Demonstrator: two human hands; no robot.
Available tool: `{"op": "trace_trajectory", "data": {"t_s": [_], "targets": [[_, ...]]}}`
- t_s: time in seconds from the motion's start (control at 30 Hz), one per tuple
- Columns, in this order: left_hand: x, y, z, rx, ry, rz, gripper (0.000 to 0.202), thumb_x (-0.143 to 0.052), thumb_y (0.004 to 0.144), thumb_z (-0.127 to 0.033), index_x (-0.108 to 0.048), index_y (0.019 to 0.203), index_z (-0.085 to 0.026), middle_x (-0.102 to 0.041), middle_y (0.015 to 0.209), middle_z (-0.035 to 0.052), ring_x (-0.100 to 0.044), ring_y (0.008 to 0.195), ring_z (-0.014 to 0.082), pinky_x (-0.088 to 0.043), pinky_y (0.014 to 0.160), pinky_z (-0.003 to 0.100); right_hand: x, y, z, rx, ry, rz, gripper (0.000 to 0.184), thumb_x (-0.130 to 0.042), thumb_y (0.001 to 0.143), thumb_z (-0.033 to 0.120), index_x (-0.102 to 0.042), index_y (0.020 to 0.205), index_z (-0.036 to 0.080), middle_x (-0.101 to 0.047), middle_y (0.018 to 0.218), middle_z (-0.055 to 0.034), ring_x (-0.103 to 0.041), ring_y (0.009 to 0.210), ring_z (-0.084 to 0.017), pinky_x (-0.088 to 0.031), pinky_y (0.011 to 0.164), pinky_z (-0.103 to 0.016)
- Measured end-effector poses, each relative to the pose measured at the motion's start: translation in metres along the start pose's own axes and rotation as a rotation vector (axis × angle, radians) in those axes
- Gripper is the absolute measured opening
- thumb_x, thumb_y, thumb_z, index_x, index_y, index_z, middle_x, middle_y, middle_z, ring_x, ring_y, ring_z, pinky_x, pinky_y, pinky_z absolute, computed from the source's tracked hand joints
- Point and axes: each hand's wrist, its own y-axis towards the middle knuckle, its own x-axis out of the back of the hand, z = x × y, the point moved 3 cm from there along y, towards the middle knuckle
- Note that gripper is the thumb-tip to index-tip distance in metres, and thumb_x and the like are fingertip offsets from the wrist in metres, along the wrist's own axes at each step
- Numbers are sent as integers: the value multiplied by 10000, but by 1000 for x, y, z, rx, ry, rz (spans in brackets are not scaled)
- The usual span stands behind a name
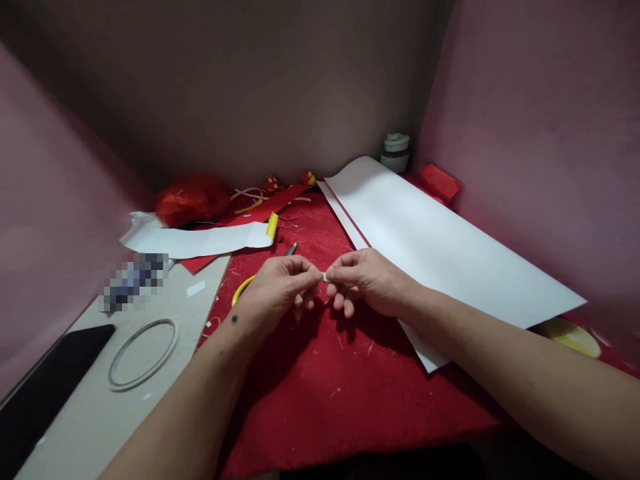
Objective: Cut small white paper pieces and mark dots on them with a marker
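My left hand (280, 283) and my right hand (367, 280) meet over the red cloth (350, 407), fingertips almost touching. Between them is a tiny white strip of paper (325, 277), pinched from both sides; most of it is hidden by the fingers. The other fingers of each hand curl loosely below. Partly behind my left hand lie scissors with a yellow handle (243, 289), their metal tip showing past the knuckles. To the right, large white paper sheets (425, 233) lie beneath my right forearm.
At the left are a long white paper strip (210, 241), a yellow ribbed piece (272, 227), a white ring (116, 363) and a black flat object (55, 373). Farther back sit a red plastic bag (193, 199), small red figures (271, 183) and a lidded jar (395, 155). Walls enclose the sides.
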Motion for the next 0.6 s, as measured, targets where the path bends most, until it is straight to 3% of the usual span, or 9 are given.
{"op": "trace_trajectory", "data": {"t_s": [0.6], "targets": [[0, 1, -2, -8, 19, 11, 141, -618, 724, -253, -549, 662, -148, -534, 422, -33, -433, 328, 62, -334, 313, 159, -1, -2, 2, 3, 6, -50, 169, -608, 740, 159, -559, 578, 154, -621, 508, -36, -562, 372, -106, -445, 338, -193]]}}
